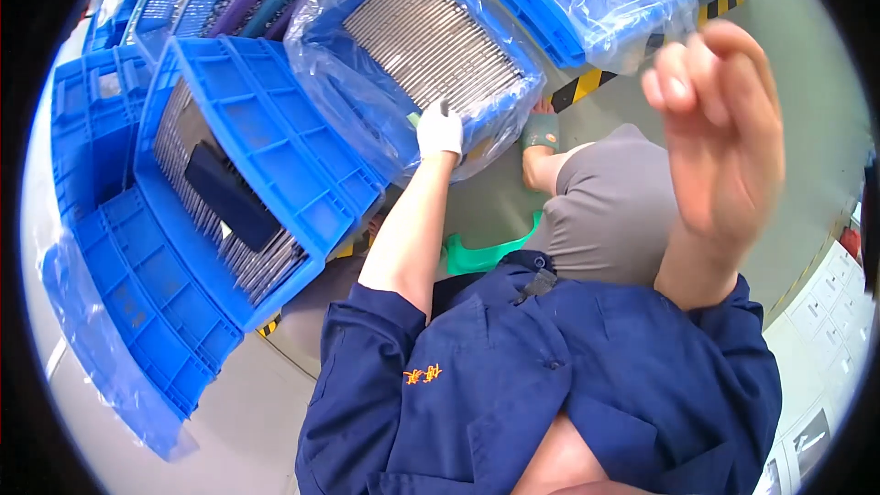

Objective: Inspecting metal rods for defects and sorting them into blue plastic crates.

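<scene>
Above pale grey floor (pixel 252 394), white-gloved left grip (pixel 440 134), closure unclear, is at silvery metal rods (pixel 431 37), upper centre; bare right grip (pixel 722 133), upper right, half-open, empty.

A smooth, pale grey floor (pixel 820 128) spreads down the right side and across the lower left. Black-and-yellow striped tape (pixel 584 89) crosses it at upper centre. A green plastic piece (pixel 495 258), mostly hidden, stands mid-frame. At lower right, a white surface (pixel 825 312) bears rectangular panels, its kind unclear. Bright light leaves a soft sheen on the floor.
</scene>
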{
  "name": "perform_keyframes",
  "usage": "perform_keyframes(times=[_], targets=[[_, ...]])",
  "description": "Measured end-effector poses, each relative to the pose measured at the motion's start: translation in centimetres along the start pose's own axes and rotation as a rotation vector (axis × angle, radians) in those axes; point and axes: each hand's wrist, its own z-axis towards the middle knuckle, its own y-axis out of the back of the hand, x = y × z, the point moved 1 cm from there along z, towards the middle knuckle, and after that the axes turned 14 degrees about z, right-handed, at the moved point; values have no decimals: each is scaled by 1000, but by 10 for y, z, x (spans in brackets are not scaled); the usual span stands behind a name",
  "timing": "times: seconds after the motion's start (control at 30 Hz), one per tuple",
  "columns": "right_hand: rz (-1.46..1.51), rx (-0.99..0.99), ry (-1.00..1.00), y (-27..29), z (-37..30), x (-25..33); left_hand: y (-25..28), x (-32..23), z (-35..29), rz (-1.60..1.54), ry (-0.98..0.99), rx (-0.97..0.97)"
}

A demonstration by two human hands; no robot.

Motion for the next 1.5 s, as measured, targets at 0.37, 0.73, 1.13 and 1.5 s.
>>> perform_keyframes(times=[0.37, 0.73, 1.13, 1.5], targets=[[208, -88, -210, 2, 11, -5, -36, 19, 28, 96, 281, 254], [298, -30, -260, -1, 13, -13, -28, 24, 38, 197, 182, 627], [258, -82, -318, 0, 13, -16, -38, -18, 93, 69, -190, 947], [285, -103, -316, 1, 14, -17, -49, -28, 96, 355, -273, 781]])
